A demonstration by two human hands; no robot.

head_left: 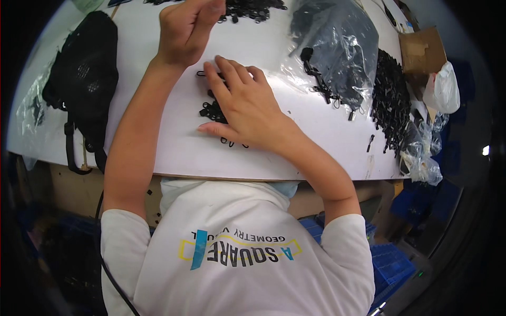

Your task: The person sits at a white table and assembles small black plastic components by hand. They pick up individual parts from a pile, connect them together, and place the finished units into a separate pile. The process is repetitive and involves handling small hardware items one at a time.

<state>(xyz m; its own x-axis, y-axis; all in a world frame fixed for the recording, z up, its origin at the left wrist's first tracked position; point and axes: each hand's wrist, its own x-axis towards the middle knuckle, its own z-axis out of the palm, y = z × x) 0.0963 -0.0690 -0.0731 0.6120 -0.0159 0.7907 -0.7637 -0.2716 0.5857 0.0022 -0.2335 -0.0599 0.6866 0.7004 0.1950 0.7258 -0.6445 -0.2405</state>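
My right hand (pixel 245 105) lies palm down over a small pile of black pieces with thin cord loops (pixel 212 112), which look like zipper pulls. Its fingers are stretched out and its thumb is spread to the side, partly covering the pile. Some loops stick out beside the fingertips and below the thumb. Farther up the white table (pixel 184 152), my left hand (pixel 187 32) is raised with the fingers curled in. Whatever is inside those fingers, if anything, is hidden. Just beyond it lies another heap of the same black pieces (pixel 255 9).
A black mesh bag (pixel 87 79) with straps rests at the left. To the right are a clear plastic bag (pixel 342 47) with dark contents, a large black heap (pixel 390 100), a cardboard box (pixel 424 50) and crumpled plastic (pixel 421 158). Blue crates (pixel 390 268) stand below the table.
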